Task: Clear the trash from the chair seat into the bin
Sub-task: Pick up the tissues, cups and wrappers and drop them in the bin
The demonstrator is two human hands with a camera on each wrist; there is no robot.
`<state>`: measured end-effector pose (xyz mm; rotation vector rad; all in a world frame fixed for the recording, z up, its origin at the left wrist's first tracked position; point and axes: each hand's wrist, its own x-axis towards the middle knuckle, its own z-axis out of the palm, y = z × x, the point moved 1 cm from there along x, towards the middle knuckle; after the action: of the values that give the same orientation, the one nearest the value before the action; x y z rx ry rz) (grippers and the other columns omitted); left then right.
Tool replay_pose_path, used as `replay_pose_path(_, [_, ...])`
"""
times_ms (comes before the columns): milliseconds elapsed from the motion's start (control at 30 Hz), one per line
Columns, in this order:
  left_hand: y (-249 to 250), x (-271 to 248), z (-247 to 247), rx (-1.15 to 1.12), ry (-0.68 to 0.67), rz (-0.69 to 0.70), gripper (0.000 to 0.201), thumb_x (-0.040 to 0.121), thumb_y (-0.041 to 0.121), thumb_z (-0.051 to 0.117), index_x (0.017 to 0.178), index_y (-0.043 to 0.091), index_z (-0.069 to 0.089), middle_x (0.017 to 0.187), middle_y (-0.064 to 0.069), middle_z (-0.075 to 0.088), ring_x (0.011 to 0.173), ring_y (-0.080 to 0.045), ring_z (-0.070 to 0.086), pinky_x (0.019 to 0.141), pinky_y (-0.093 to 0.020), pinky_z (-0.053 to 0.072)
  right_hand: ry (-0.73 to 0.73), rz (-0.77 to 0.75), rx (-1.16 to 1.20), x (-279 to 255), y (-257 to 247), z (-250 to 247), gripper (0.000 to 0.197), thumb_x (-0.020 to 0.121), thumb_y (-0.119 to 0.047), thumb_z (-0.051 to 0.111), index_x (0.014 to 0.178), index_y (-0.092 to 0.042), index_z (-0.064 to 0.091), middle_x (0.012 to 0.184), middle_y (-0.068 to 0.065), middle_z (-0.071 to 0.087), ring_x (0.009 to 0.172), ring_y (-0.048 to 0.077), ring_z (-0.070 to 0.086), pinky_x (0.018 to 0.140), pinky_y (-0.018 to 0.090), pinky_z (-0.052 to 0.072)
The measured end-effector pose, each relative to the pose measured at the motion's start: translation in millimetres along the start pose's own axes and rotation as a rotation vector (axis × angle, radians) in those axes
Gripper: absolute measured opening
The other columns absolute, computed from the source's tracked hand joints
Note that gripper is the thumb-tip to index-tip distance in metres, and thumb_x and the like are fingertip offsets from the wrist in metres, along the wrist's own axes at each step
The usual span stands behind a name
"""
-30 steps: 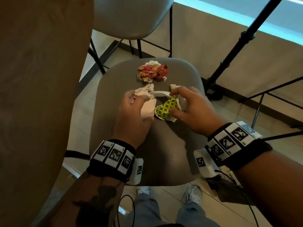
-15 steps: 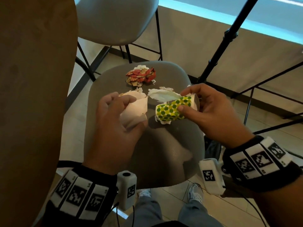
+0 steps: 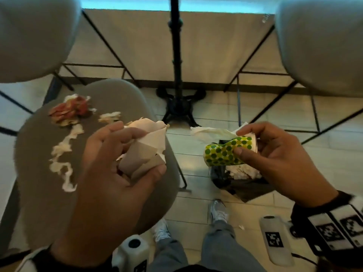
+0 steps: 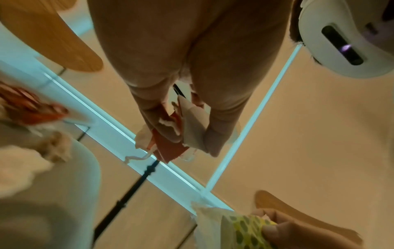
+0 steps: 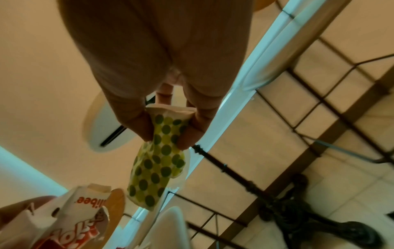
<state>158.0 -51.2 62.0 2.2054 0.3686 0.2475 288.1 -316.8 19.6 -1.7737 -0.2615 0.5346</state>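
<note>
My left hand [image 3: 149, 152] grips a crumpled white paper wrapper [image 3: 155, 136] above the right edge of the grey chair seat [image 3: 39, 193]. The right wrist view shows red lettering on that wrapper [image 5: 70, 219]. My right hand [image 3: 239, 142] pinches a crushed green-dotted paper cup [image 3: 220, 154] together with a white tissue [image 3: 210, 132], above the black-lined bin [image 3: 241, 187] on the floor. A red crumpled wrapper [image 3: 68, 110], a long torn white strip [image 3: 62, 154] and a small paper scrap [image 3: 110, 116] lie on the seat.
A black stand with a splayed base [image 3: 178, 107] rises just beyond the seat and bin. Two more grey chairs [image 3: 29, 36] [image 3: 324, 46] sit at the upper left and upper right on thin black metal legs. My feet [image 3: 218, 211] stand on tiled floor beside the bin.
Both hands have lifted their trash off the seat and moved right. The right hand with the dotted cup has gone from over the seat to over the bin.
</note>
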Motion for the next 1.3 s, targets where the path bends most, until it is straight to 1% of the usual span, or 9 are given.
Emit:
replay_pose_path(100, [24,17,60,-0.024,-0.13,0.073,0.064,0.07,0.026,0.088,0.113,0.054,0.05,0.141,0.008,0.04,0.113,0.009,0.053,0.081,-0.008,0.051,0.131,0.095,0.05,-14,39,-53,0.031,0.077,-0.024,0.077,0.106,-0.023,0.068,0.103,0.01,0.075,0.093,0.029,0.075,0.078,0.044,0.064])
replay_pose_path(233, [43,42,159,-0.067,-0.313,0.103,0.062,0.075,0.031,0.086,0.119,0.053,0.049,0.143,0.009,0.038,0.12,-0.007,0.054,0.085,-0.033,0.059,0.302,0.202,0.025,-26,109,-121,0.025,0.082,-0.017,0.077,0.104,-0.023,0.069,0.098,0.003,0.075,0.088,0.018,0.075,0.073,0.038,0.064])
replay_pose_path(467, [5,70,362,0.019,-0.598,-0.012,0.055,0.079,0.028,0.083,0.125,0.036,0.054,0.134,0.007,0.039,0.107,-0.001,0.048,0.082,0.0,0.043,0.494,0.437,-0.088,-21,270,-201,0.027,0.071,-0.039,0.077,0.096,-0.032,0.071,0.09,0.019,0.07,0.084,0.045,0.066,0.07,0.062,0.058])
replay_pose_path(633, [-63,77,471,0.089,-0.74,-0.23,0.06,0.077,0.03,0.085,0.127,0.041,0.053,0.139,0.008,0.038,0.116,-0.012,0.052,0.094,-0.027,0.055,0.529,0.628,-0.007,14,375,-213,0.017,0.081,-0.016,0.078,0.094,-0.019,0.068,0.095,0.023,0.068,0.09,0.038,0.071,0.062,0.04,0.064])
replay_pose_path(733, [-100,80,516,0.229,-0.818,-0.221,0.076,0.077,0.034,0.085,0.141,0.041,0.044,0.155,-0.001,0.029,0.136,-0.025,0.045,0.108,-0.031,0.043,0.587,0.723,0.064,38,430,-208,0.018,0.081,-0.021,0.078,0.093,-0.024,0.065,0.102,0.012,0.07,0.095,0.03,0.073,0.07,0.046,0.065])
replay_pose_path(800, [-117,80,532,0.311,-0.884,-0.224,0.099,0.075,0.042,0.085,0.154,0.043,0.025,0.169,-0.004,0.004,0.152,-0.029,0.024,0.119,-0.038,0.031,0.543,0.823,0.136,48,452,-202,0.047,0.08,-0.038,0.078,0.122,-0.027,0.06,0.13,0.011,0.063,0.11,0.029,0.067,0.081,0.053,0.063])
replay_pose_path(867, [-126,79,535,0.361,-0.912,-0.241,0.115,0.073,0.05,0.085,0.157,0.046,0.007,0.17,-0.004,-0.013,0.155,-0.033,0.018,0.121,-0.045,0.029,0.461,0.936,0.216,51,464,-195,0.097,0.072,-0.059,0.077,0.153,-0.04,0.029,0.158,0.004,0.041,0.131,0.033,0.052,0.094,0.058,0.055])
replay_pose_path(967, [-134,72,520,0.375,-0.91,-0.267,0.124,0.07,0.055,0.085,0.157,0.048,-0.004,0.169,-0.003,-0.018,0.155,-0.031,0.017,0.122,-0.046,0.029,0.379,0.981,0.158,44,468,-187,0.125,0.051,-0.081,0.075,0.153,-0.054,0.008,0.165,-0.002,0.032,0.139,0.035,0.046,0.105,0.059,0.046])
replay_pose_path(1300, [-85,65,364,0.367,-0.773,-0.316,0.106,0.083,0.051,0.075,0.16,0.043,0.002,0.169,0.001,-0.018,0.156,-0.031,0.009,0.122,-0.04,0.023,0.285,0.781,-0.166,44,309,-138,0.071,0.094,-0.027,0.07,0.156,-0.025,0.035,0.151,0.01,0.048,0.126,0.024,0.051,0.106,0.042,0.044])
